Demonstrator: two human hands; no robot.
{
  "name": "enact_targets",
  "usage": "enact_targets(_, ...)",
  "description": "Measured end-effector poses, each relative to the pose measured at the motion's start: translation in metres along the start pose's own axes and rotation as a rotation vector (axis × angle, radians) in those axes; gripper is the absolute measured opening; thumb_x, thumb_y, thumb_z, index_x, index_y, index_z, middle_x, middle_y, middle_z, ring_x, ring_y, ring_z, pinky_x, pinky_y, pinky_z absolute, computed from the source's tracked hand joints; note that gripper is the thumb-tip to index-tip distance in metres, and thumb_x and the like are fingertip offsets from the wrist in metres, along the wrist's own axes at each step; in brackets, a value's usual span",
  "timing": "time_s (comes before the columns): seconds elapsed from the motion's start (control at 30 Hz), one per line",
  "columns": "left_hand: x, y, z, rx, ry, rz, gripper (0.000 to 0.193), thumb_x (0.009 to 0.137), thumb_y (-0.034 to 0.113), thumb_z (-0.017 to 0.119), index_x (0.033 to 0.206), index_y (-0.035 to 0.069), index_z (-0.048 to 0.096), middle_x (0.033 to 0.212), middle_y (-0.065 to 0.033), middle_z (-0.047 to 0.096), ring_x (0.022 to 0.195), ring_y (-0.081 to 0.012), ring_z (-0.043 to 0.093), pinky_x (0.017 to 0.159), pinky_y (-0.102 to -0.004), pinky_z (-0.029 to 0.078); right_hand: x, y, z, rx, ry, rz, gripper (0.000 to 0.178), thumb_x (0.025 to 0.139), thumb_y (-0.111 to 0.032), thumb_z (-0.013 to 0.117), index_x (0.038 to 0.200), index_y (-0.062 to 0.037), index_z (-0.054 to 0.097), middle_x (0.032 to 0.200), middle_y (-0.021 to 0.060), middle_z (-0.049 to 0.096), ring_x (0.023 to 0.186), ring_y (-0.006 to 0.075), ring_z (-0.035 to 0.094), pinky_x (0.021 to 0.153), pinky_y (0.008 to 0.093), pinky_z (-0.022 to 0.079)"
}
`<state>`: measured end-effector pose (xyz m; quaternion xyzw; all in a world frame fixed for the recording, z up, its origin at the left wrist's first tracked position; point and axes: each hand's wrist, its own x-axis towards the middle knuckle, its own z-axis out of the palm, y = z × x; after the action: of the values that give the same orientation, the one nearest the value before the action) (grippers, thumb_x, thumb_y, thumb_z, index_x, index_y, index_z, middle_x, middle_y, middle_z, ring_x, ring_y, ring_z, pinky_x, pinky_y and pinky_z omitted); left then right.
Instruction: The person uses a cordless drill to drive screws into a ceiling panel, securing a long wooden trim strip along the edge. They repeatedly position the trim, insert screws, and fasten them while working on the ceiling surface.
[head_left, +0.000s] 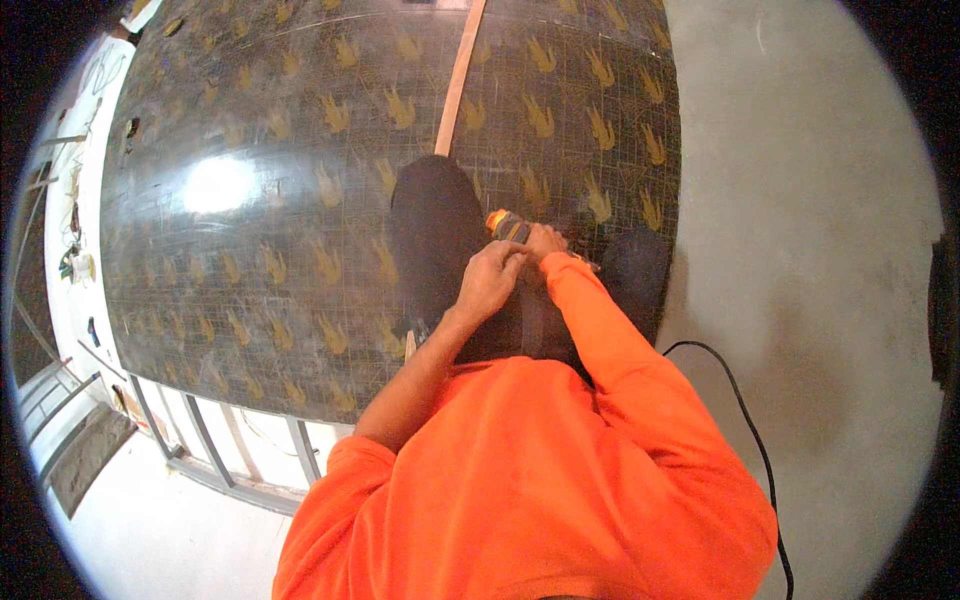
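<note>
My right hand [543, 243] is wrapped round an orange-and-grey power tool [508, 225], which looks like a drill. Its orange end points forward and left, while its lower part is hidden by my hand. Close beside it, my left hand [488, 280] has its fingers bent and pressed together, the fingertips by the back of the tool. Whatever they pinch, if anything, is too small to make out. Both hands are above my dark-trousered lap, with one knee [437, 200] bent forward on a dark board [300, 240] with gold printed marks.
A narrow wooden strip [460, 80] runs from my knee toward the far edge. To the right of the board lies grey floor [790, 200] with a black cable [735, 385]. Metal framing [215, 445] stands below the board's left front edge. Small items lie along the white left side.
</note>
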<state>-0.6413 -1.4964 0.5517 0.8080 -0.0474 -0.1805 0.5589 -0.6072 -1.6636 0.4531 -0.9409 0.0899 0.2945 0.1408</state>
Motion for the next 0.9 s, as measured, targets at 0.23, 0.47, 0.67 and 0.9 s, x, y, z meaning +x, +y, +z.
enact_targets(0.23,0.055,-0.029,0.026,0.114,0.544,-0.225,0.032,0.092,0.021,0.054,0.113,-0.003,0.06,0.111,-0.0243,0.052,0.098,-0.04,0.057,0.088,-0.0444,0.045,-0.019,-0.001,-0.001,0.009,-0.048,-0.136,0.035,0.089,-0.033,0.056,0.118,-0.0156,0.062,0.106,0.0169,0.069,0.099,0.0373,0.066,0.086,0.0516,0.051)
enact_targets(0.47,0.086,-0.065,0.039,-0.235,0.761,-0.559,0.033,0.093,0.021,0.047,0.112,-0.002,0.06,0.109,-0.0244,0.054,0.101,-0.039,0.055,0.091,-0.044,0.042,0.016,-0.036,-0.052,-0.262,-0.064,-0.4,0.024,0.09,-0.017,0.051,0.099,-0.0082,0.071,0.098,0.0153,0.071,0.091,0.0336,0.07,0.079,0.0472,0.055)
enact_targets(0.67,0.064,-0.069,0.054,0.262,0.66,-0.423,0.034,0.094,0.026,0.043,0.097,-0.002,0.062,0.096,-0.0213,0.061,0.094,-0.0377,0.057,0.084,-0.0456,0.043,0.025,-0.03,-0.071,-0.361,-0.204,-0.553,0.019,0.089,-0.017,0.055,0.102,-0.0093,0.067,0.097,0.011,0.069,0.089,0.0307,0.069,0.074,0.0445,0.055)
enact_targets(0.9,0.07,-0.044,0.053,-0.054,0.706,-0.539,0.035,0.095,0.028,0.043,0.091,-0.003,0.058,0.094,-0.0219,0.057,0.091,-0.0392,0.055,0.082,-0.047,0.041,0.024,-0.029,-0.077,-0.361,-0.22,-0.585,0.021,0.089,-0.017,0.056,0.105,-0.0067,0.065,0.098,0.0105,0.068,0.083,0.0282,0.07,0.07,0.0432,0.055)
